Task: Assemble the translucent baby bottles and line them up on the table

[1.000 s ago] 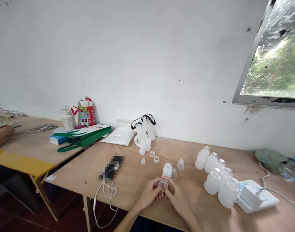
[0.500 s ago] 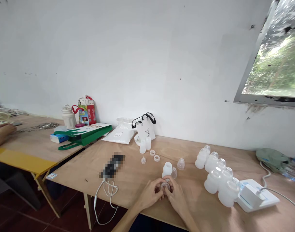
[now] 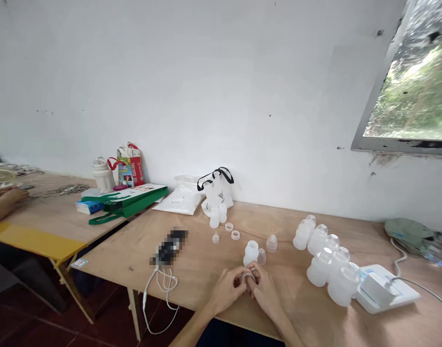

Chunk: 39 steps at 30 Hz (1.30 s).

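Gripping a translucent ring (image 3: pixel 248 275) together, left hand (image 3: pixel 226 290) and right hand (image 3: pixel 266 291) sit near a frosted bottle (image 3: pixel 251 253)

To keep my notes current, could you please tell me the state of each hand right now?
Left hand: closed, fingers pinching a small translucent ring.
Right hand: closed, fingers holding the same small translucent ring.

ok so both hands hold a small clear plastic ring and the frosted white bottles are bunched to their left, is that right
Wrong side: the frosted white plastic bottles are bunched right of the left hand and right hand, as the head view shows. Both hands do hold the small clear plastic ring.
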### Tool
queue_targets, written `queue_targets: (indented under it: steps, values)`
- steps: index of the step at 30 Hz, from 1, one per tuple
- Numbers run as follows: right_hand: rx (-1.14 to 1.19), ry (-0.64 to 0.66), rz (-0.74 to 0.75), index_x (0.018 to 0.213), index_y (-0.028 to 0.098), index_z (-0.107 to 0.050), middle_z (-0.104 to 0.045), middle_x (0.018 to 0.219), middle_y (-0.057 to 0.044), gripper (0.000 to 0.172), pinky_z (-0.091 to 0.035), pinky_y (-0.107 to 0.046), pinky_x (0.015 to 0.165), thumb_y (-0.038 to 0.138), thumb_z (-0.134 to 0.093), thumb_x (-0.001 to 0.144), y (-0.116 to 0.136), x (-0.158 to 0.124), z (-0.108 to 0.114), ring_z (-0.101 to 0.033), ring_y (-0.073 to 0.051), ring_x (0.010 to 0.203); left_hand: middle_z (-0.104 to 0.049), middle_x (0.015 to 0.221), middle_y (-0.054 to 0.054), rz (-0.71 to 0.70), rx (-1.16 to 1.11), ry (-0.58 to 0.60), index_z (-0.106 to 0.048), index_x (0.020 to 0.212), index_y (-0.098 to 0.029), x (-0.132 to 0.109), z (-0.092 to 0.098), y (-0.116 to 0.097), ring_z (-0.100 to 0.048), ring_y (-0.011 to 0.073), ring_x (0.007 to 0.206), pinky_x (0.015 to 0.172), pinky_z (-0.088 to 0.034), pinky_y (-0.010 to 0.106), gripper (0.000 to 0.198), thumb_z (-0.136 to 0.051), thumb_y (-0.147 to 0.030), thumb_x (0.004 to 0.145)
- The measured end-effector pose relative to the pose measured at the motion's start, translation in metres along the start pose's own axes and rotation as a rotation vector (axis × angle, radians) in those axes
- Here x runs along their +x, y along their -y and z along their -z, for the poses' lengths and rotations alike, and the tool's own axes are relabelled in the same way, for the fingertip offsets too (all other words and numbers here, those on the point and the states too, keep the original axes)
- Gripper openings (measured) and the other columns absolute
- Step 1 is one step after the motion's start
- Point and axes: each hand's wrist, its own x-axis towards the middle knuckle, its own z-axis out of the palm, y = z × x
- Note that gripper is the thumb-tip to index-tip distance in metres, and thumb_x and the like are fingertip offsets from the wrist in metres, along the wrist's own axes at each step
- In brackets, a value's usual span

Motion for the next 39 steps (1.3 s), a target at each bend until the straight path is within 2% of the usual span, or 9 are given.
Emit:
queue_targets:
  steps: [4,9,14,17,21,26,30,35,39]
  values:
    - [-0.076,-0.029,0.065,0.089,0.024,-0.061,-0.063,0.063,0.002,0.022,-0.044,-0.028,0.057,0.044,-0.051,0.092,0.002,-0.002,-0.002,-0.059,-0.018,0.056,-0.069,0.077,0.002,0.001,-0.201,-0.019,-0.073,0.107,-0.014,0.005,-0.004,0.008,-0.059,0.0137,0.060,0.061,-0.048,0.022,0.033,-0.051,-0.035,0.092]
    - [-0.100,-0.070,0.100,0.123,0.024,-0.069,-0.077,0.093,-0.005,0.044,-0.055,-0.033,0.074,0.055,-0.050,0.098,-0.001,-0.004,-0.002,-0.071,-0.024,0.077,-0.065,0.069,0.002,0.045,-0.301,-0.089,-0.070,0.109,-0.012,0.011,-0.005,0.022,-0.053,0.0121,0.051,0.050,-0.046,0.022,0.049,-0.056,-0.057,0.094]
    - [-0.162,-0.102,0.101,0.122,0.026,-0.073,-0.079,0.091,-0.005,0.049,-0.056,-0.033,0.068,0.058,-0.041,0.102,-0.008,-0.004,-0.003,-0.071,-0.023,0.067,-0.064,0.069,0.003,0.036,-0.278,-0.090,-0.070,0.106,-0.013,0.010,-0.004,0.018,-0.057,0.0130,0.054,0.050,-0.046,0.021,0.062,-0.051,-0.071,0.095]
    - [-0.214,-0.128,0.135,0.122,0.027,-0.073,-0.080,0.105,-0.006,0.047,-0.057,-0.033,0.070,0.056,-0.043,0.101,-0.013,-0.004,-0.004,-0.073,-0.023,0.071,-0.065,0.068,0.003,0.016,-0.214,-0.103,-0.070,0.103,-0.013,0.008,-0.003,0.016,-0.057,0.0132,0.054,0.051,-0.046,0.021,0.060,-0.050,-0.069,0.097]
    - [-0.242,-0.159,0.151,0.122,0.028,-0.072,-0.079,0.110,-0.005,0.044,-0.057,-0.033,0.070,0.055,-0.044,0.102,-0.015,-0.004,-0.005,-0.074,-0.024,0.076,-0.067,0.069,0.003,0.013,-0.164,-0.123,-0.072,0.108,-0.015,0.007,-0.002,0.014,-0.058,0.0145,0.056,0.055,-0.048,0.023,0.054,-0.052,-0.064,0.097]
    - [-0.194,-0.098,0.077,0.130,0.027,-0.068,-0.078,0.082,-0.003,0.050,-0.058,-0.033,0.071,0.059,-0.043,0.102,-0.006,-0.006,-0.002,-0.073,-0.024,0.071,-0.075,0.096,0.006,0.004,-0.140,-0.170,-0.070,0.116,-0.019,0.004,-0.001,0.008,-0.065,0.0172,0.069,0.058,-0.050,0.024,0.047,-0.050,-0.059,0.100]
    - [-0.185,-0.143,0.091,0.129,0.027,-0.070,-0.080,0.101,-0.005,0.050,-0.060,-0.034,0.076,0.062,-0.052,0.099,0.000,-0.008,-0.002,-0.076,-0.025,0.082,-0.076,0.097,0.006,0.025,-0.231,-0.254,-0.058,0.123,-0.021,0.003,0.000,0.005,-0.071,0.0197,0.081,0.066,-0.052,0.024,0.044,-0.058,-0.057,0.097]
    - [-0.245,-0.227,0.213,0.127,0.025,-0.073,-0.079,0.112,-0.007,0.046,-0.063,-0.035,0.073,0.057,-0.056,0.098,0.001,-0.008,-0.002,-0.076,-0.025,0.082,-0.078,0.096,0.008,0.006,-0.300,-0.327,-0.055,0.091,-0.021,0.005,0.001,0.010,-0.075,0.0225,0.088,0.075,-0.054,0.027,0.037,-0.068,-0.055,0.091]
    - [-0.254,-0.163,0.263,0.133,0.027,-0.070,-0.078,0.120,-0.006,0.043,-0.064,-0.033,0.074,0.049,-0.052,0.101,0.002,-0.009,0.000,-0.077,-0.024,0.089,-0.078,0.095,0.008,-0.019,-0.284,-0.353,-0.060,0.086,-0.019,0.007,0.000,0.016,-0.075,0.0239,0.087,0.075,-0.054,0.027,0.035,-0.072,-0.052,0.088]
